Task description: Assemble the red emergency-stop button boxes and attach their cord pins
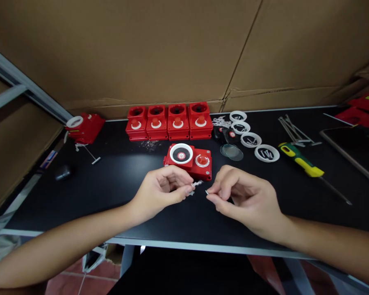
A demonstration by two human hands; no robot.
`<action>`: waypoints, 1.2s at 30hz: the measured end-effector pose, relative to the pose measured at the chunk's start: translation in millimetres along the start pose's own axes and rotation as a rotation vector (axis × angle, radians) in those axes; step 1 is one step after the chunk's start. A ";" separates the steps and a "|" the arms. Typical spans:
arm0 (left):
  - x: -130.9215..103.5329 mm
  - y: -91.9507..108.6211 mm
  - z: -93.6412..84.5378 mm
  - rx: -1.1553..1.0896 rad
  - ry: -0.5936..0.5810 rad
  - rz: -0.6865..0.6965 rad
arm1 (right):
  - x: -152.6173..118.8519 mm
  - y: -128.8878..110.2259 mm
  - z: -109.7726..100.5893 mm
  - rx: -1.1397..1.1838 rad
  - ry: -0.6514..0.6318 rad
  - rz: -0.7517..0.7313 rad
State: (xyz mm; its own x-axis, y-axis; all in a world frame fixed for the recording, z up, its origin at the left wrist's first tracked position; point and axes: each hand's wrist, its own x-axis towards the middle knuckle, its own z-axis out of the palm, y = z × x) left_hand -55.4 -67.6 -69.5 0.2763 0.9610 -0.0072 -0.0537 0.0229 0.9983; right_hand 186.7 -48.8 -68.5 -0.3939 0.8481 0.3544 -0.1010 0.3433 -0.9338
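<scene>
My left hand pinches a small whitish chain-like piece between thumb and fingers. To its right, my right hand is closed on a tiny light-coloured part at its fingertips; the hands are apart. Just behind both hands lies a red device with a white ring around a black disc, and an orange-red button in a white collar.
Red housings stand in a row at the back. Right of them are white rings with screws, glass discs and a yellow-green screwdriver. Another red device sits at the left, near a black object.
</scene>
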 end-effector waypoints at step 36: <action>0.6 2.5 -1.4 -0.106 -0.067 -0.133 | 3.0 7.5 5.8 0.096 -0.034 0.186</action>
State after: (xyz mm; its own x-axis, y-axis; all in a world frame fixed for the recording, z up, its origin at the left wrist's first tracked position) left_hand -56.6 -66.6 -67.1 0.3508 0.9272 -0.1316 -0.1120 0.1810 0.9771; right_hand 179.5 -46.0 -74.8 -0.4446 0.8784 0.1755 -0.1102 0.1408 -0.9839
